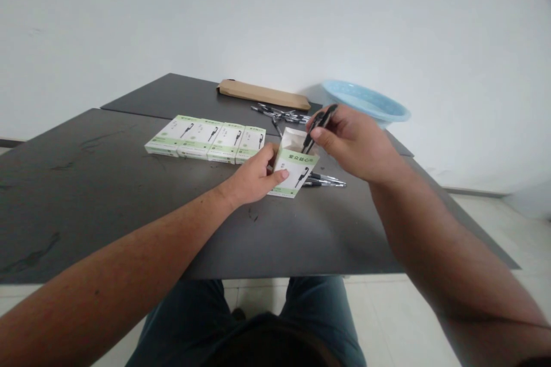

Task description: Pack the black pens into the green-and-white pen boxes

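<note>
My left hand (253, 178) grips a white and green box (295, 175) by its left side, thumb on the front. The box is tilted, its top open towards the back. In my right hand (350, 137) are black pens (317, 129), pinched between thumb and fingers, their lower ends at the mouth of the box. Several loose pens (325, 180) lie on the table just right of the box. A row of several similar boxes (221, 139) lies to the left, printed faces up.
More pens (279, 114) are scattered behind the box on the dark table (129, 200). Farther back lie a long brown cardboard piece (262, 94) and, at the right, a light blue basin (365, 100). The wall stands behind.
</note>
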`<state>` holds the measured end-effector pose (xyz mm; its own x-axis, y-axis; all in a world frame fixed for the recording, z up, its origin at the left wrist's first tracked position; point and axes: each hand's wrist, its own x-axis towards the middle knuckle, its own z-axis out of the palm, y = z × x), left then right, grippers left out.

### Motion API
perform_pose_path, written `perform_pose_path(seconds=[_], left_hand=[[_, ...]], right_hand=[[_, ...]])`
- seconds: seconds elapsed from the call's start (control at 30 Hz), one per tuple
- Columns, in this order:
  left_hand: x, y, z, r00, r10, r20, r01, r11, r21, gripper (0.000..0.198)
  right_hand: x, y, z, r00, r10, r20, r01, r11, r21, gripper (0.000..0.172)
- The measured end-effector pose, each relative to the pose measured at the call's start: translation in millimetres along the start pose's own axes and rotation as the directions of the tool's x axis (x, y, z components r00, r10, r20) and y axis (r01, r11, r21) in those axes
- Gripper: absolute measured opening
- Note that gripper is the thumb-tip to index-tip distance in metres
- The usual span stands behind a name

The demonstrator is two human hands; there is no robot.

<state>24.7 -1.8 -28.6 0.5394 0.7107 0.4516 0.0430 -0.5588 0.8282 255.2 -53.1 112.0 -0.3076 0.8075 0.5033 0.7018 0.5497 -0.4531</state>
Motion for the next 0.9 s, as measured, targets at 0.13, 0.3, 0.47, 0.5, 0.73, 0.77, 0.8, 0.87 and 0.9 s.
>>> perform_pose_path(seconds=[0.13,0.3,0.47,0.5,0.73,0.77,0.8,0.87,0.9], left_hand=[[1,1,0.4,1.000,-0.021,-0.014,0.021,1.000,0.003,0.042],[1,3,-1.0,1.000,-0.001,-0.021,0.002,1.000,0.029,0.039],[2,3,-1.7,0.999,0.022,-0.043,-0.020,0.999,0.033,0.039],[3,3,-1.7,0.999,0.028,-0.045,-0.026,0.999,0.032,0.039],[3,3,-0.8,0.998,0.053,-0.046,-0.054,0.999,-0.011,0.039],[3,3,-0.8,0.998,0.048,-0.045,-0.048,0.999,-0.010,0.039],[3,3,-0.8,0.998,0.043,-0.045,-0.043,0.999,-0.008,0.040],[2,2,-1.0,0.998,0.044,-0.042,-0.044,0.999,-0.007,0.041],[2,2,-1.1,0.998,0.047,-0.040,-0.047,0.999,-0.006,0.041]], right_hand=[[-11,3,6,0.999,0.041,0.034,-0.038,0.995,-0.096,0.040],[-37,28,-1,0.965,0.157,-0.212,-0.166,0.986,-0.022,0.037],[-58,56,15,0.954,0.251,0.163,-0.184,0.921,-0.344,0.024],[-60,60,22,0.935,0.248,0.254,-0.132,0.907,-0.401,0.027],[-63,70,56,0.833,0.298,0.467,-0.013,0.853,-0.522,0.038],[-61,70,56,0.818,0.322,0.476,-0.023,0.846,-0.532,0.038],[-59,69,56,0.804,0.343,0.485,-0.034,0.842,-0.539,0.037],[-55,68,54,0.778,0.368,0.510,-0.045,0.841,-0.539,0.034],[-54,67,53,0.767,0.376,0.520,-0.048,0.841,-0.538,0.031]])
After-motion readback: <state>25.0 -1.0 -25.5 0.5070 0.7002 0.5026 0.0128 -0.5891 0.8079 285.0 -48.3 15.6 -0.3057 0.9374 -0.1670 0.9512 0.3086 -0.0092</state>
